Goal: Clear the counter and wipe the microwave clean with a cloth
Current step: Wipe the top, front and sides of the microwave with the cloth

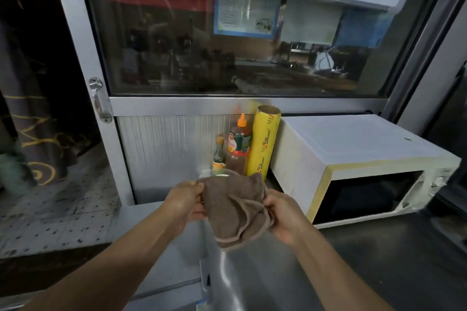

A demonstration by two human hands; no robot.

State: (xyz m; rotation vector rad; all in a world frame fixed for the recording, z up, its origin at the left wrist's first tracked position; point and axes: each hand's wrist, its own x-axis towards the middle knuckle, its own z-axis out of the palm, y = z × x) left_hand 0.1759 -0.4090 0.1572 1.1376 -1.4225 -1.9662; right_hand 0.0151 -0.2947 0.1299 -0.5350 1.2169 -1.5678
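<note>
Both hands clamp one brown cloth [236, 212] above the steel counter [366, 260]: left hand [185, 203] pinches its left edge, right hand [283, 217] grips its bunched right side. The cloth hides something pale behind it, unclear what. One white microwave [353, 159] sits right, interior dark. Against the back panel: two bottles [238, 146], one yellow wrap roll [264, 141]. Window [227, 40] behind, contents murky.
</note>
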